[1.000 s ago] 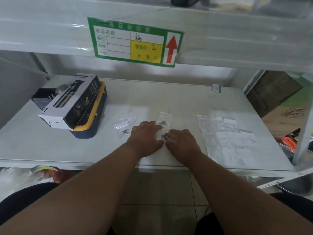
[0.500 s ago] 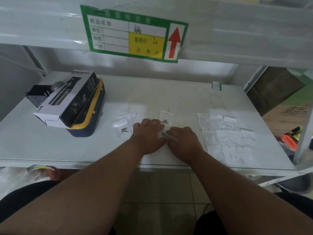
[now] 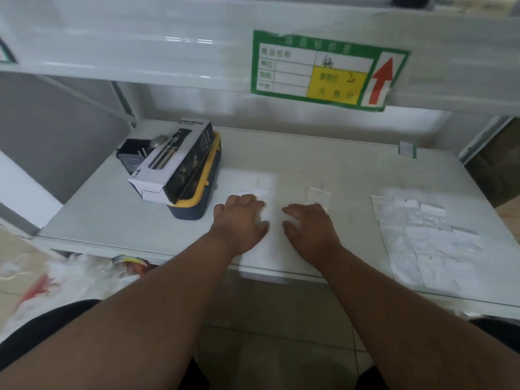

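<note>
My left hand [image 3: 239, 220] and right hand [image 3: 309, 226] lie side by side near the front edge of the shelf [image 3: 309, 159]; a stack of bags [image 3: 261, 190] pokes out beyond my left fingers, a single bag [image 3: 318, 195] beyond my right; a spread of bags [image 3: 427, 240] lies further right; to the left a box [image 3: 171, 161] rests on a case [image 3: 202, 190], a container [image 3: 132, 156] behind them.

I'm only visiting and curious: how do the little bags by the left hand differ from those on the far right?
The left bags are few, overlapping, at the fingertips of the left hand; the far-right bags are many, spread flat, untouched. Both are small plastic bags on the white shelf.
</note>
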